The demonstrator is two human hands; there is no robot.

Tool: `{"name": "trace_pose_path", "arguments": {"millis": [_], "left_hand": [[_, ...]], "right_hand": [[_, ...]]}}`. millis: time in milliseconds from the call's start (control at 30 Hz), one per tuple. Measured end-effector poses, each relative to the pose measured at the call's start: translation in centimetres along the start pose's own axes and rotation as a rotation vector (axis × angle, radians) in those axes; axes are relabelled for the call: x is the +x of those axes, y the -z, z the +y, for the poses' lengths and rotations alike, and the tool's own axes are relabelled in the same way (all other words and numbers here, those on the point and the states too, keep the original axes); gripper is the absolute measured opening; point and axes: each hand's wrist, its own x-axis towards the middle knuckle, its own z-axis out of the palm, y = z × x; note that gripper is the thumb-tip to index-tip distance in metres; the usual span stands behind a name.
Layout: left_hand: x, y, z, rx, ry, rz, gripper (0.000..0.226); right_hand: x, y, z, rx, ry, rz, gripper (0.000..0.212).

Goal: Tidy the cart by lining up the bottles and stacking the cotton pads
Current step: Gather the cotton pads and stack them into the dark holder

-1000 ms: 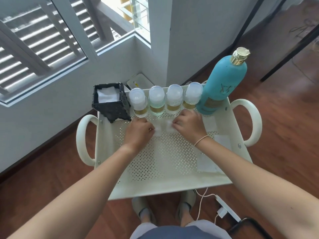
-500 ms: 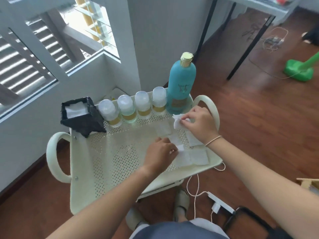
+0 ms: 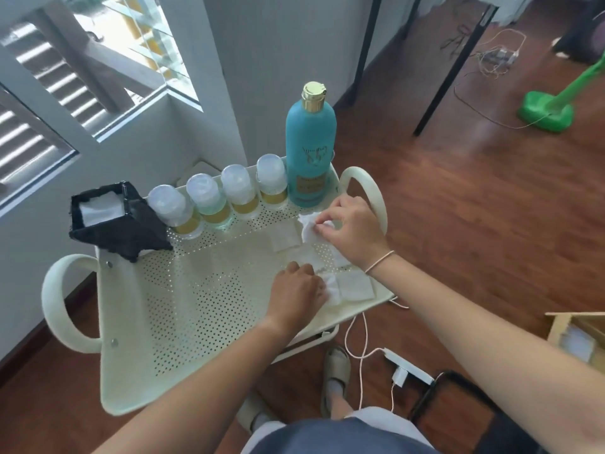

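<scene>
1. A black holder (image 3: pixel 114 224) with white pads inside stands at the far left corner of the cream perforated cart tray (image 3: pixel 183 309).
2. Four small clear bottles (image 3: pixel 226 198) with yellow bands stand in a row along the back rim, touching or nearly so.
3. The tall teal bottle (image 3: pixel 310 149) with a gold cap stands upright just right of that row.
4. The left hand (image 3: pixel 299 294) lies knuckles up on the tray, its grip curled over the edge of a white cotton pad (image 3: pixel 355 288) near the front right corner.
5. A loose pad (image 3: pixel 284 236) lies flat between the bottles and the hands.
6. The right hand (image 3: pixel 352 231) pinches a crumpled pad (image 3: pixel 307 227) just in front of the teal bottle.
</scene>
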Motion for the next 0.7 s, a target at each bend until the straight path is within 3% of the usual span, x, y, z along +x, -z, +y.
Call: {"name": "trace_pose_path", "arguments": {"millis": [333,500,700], "left_hand": [[-1.0,0.5,-1.1,-0.027,-0.015,0.078,0.026],[-3.3,4.5,-4.2,-0.131,0.069,0.222,0.014],[-6.4,12.5,-9.7,-0.108,0.208,0.442,0.016]], "right_hand": [[0.0,-0.4,-0.8,-0.008,0.073,-0.044,0.01],[0.7,-1.0,-2.7,0.011,0.142,-0.043,0.01],[2.3,-2.4,-6.8,0.034,0.214,-0.016,0.013]]}}
